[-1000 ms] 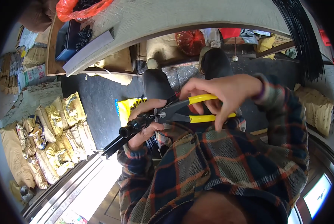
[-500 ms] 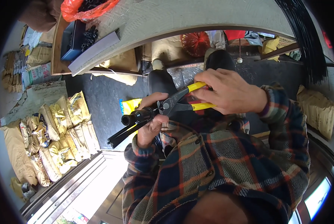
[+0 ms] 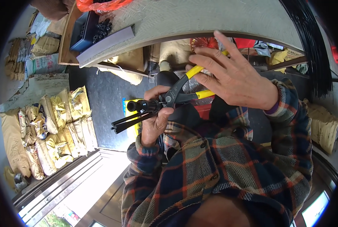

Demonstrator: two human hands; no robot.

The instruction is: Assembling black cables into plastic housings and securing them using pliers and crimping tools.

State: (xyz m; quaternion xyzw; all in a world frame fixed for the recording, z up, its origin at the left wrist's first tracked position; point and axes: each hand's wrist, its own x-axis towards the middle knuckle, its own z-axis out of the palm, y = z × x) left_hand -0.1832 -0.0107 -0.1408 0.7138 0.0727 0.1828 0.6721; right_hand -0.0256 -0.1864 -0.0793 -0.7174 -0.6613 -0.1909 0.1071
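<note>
My left hand (image 3: 155, 122) closes round a black tubular part (image 3: 141, 106) with thin black rods (image 3: 129, 123) sticking out to the left. A pair of pliers (image 3: 176, 92) with a dark head and yellow handles has its jaws at that part, between my left thumb and fingers. My right hand (image 3: 233, 77) is on the yellow handles, which stand wide apart. Several right fingers lie over the upper handle, and one stretches up and away. The right thumb is hidden, as is the jaws' exact bite.
A worktop (image 3: 214, 20) curves across the front, with a blue bin (image 3: 86, 32) of small black parts at its left. Black strands (image 3: 312, 45) hang at the right. Brown paper packages (image 3: 59, 134) cover the left side; a yellow bag (image 3: 133, 130) lies below my left hand.
The plier handles have spread wider, and my right hand has opened out and moved up. My left hand stays on the black tubular part, which has turned slightly.
</note>
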